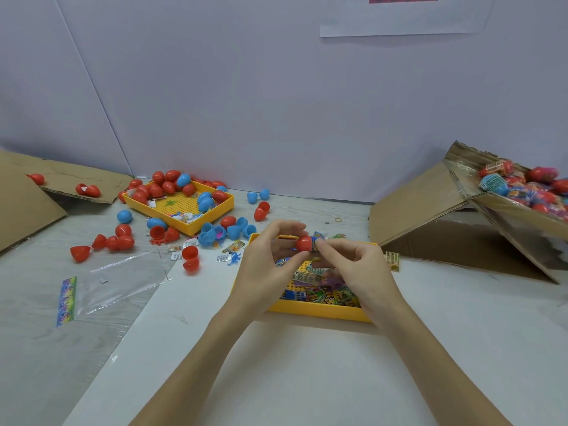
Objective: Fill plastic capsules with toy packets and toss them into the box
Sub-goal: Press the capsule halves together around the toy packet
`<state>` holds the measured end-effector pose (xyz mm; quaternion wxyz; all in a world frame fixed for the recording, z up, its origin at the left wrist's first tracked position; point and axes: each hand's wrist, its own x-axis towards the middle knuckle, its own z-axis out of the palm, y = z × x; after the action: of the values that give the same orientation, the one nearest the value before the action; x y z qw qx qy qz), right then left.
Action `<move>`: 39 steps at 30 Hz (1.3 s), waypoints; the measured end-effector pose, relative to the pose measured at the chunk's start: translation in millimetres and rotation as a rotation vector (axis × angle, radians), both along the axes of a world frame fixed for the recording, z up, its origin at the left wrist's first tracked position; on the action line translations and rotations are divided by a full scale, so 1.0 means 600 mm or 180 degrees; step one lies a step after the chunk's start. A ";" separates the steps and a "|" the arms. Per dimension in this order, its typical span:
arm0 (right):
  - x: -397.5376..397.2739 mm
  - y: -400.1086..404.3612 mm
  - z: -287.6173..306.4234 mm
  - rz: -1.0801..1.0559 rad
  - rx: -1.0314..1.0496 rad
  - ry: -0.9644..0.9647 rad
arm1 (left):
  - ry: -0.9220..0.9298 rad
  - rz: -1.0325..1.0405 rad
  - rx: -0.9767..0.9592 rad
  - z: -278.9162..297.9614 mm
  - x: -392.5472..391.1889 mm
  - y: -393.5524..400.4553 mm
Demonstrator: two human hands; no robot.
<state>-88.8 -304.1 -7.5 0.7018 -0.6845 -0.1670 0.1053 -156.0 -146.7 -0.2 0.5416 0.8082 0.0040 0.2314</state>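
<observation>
I saw left hand (264, 265) curled round red capsule (303, 243) | right hand (353, 265) pinching blue packet (316, 243) at capsule's mouth | both above yellow tray (319, 313) | box (430, 204) at right

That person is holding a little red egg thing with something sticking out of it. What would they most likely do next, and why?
Probably push the packet fully into the red capsule half. The left hand holds the half above the yellow tray, while the right hand pinches the packet, which still sticks out of the open end. It seemingly must sit inside before the capsule can be closed and tossed into the box.
</observation>
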 end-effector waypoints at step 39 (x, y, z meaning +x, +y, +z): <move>-0.009 -0.013 0.035 0.1126 0.1527 0.1996 | -0.0862 0.0093 0.0037 0.000 -0.003 -0.012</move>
<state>-94.3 -312.0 13.3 0.8290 -0.3977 -0.0801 0.3850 -157.9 -154.0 -0.2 0.5291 0.7725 -0.0588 0.3463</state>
